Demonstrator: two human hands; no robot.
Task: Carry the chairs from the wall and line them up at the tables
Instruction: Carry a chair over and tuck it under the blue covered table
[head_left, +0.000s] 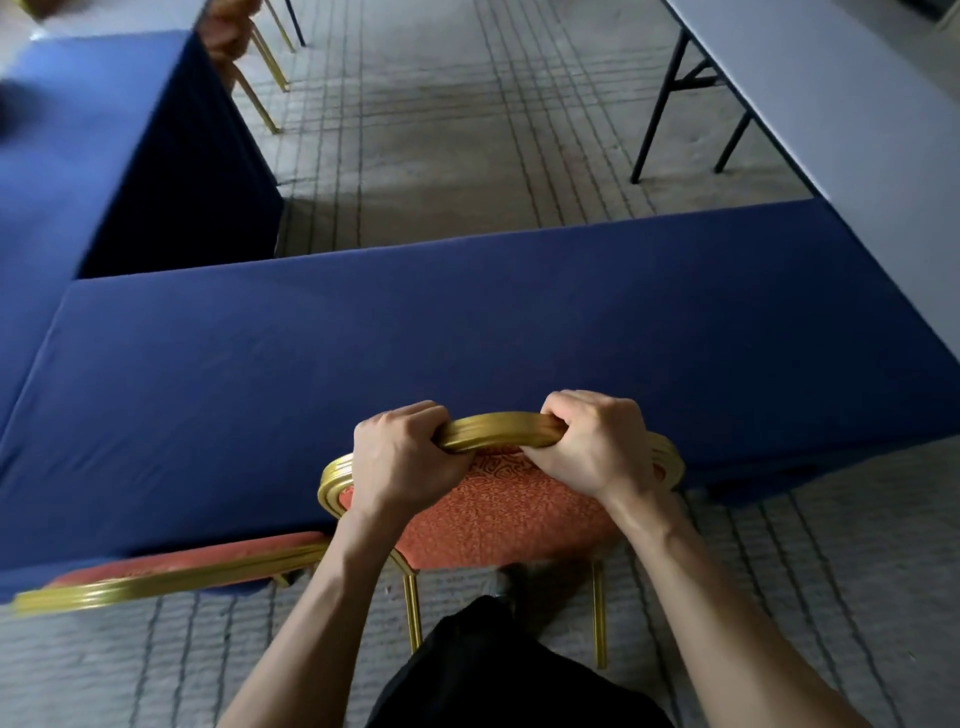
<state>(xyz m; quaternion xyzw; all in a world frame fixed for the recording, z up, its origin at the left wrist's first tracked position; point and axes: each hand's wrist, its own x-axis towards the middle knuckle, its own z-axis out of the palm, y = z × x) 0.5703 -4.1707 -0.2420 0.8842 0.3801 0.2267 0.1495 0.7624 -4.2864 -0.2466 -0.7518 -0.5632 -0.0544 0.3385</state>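
Grey-beige carpet (441, 130) with dark grid lines, dim even light. One blue-clothed desk (467, 322) across the middle; second blue-clothed desk (78, 130) at left, meeting it at a corner. Bare pale folding desk (831, 93) on black legs upper right, its end by the middle one.

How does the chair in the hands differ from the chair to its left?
The held chair has its top rail gripped by the left hand and the right hand; the left chair is touched by nobody. The held chair shows two rear legs; the left chair shows almost none. Both have gold frames and red upholstery, and are at the blue table.
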